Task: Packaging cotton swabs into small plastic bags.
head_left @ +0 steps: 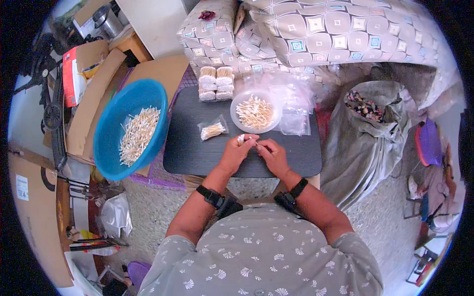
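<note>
My left hand point(237, 152) is closed around a small bunch of cotton swabs point(241, 139), whose white tips show above the fingers. Close against it, my right hand point(271, 154) pinches what looks like a single swab by its stick. Both hands are over the near half of a dark table point(192, 157). Just beyond them stands a white bowl point(236, 121) with loose swabs in it. A clear bag point(214, 129) with swabs inside lies to the left of the bowl. Packed bundles of swabs point(216, 83) are stacked at the table's far edge.
Flat clear plastic bags point(297, 118) lie right of the bowl. A large blue basin point(105, 143) of loose swabs leans at the left beside cardboard point(81, 118). To the right slumps a grey sack point(345, 148) with dark scraps on top. Patterned cushions point(335, 34) fill the far side.
</note>
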Demonstrator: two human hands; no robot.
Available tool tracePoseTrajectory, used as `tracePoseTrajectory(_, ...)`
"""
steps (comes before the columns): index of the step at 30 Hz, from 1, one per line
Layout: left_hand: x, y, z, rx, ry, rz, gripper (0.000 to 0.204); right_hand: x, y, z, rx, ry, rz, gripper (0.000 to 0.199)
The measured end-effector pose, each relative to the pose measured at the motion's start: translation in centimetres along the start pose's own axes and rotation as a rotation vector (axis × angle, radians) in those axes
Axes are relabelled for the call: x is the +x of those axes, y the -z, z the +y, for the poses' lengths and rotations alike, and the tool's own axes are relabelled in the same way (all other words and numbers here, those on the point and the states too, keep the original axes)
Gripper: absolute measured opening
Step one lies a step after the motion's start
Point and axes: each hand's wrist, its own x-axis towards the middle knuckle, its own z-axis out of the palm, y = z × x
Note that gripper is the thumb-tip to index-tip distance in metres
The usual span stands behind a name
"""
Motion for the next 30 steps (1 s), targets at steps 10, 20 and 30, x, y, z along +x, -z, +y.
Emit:
tracePoseTrajectory(10, 0.0, 0.8, -0.5, 0.056, 0.039, 0.074, 0.025, 0.0, 0.1, 0.3, 0.185, -0.117, 0.044, 0.014)
tracePoseTrajectory(20, 0.0, 0.5, -2.6, 0.39, 0.03, -0.062, 0.022, 0.5, 0.9, 0.5, 0.361, -0.105, -0.053, 0.013)
tracePoseTrajectory(30, 0.4, 1.2, -0.9, -0.123, 0.202, -0.027, 0.025, 0.2, 0.3, -1.6, 0.175, -0.189, -0.239, 0.013)
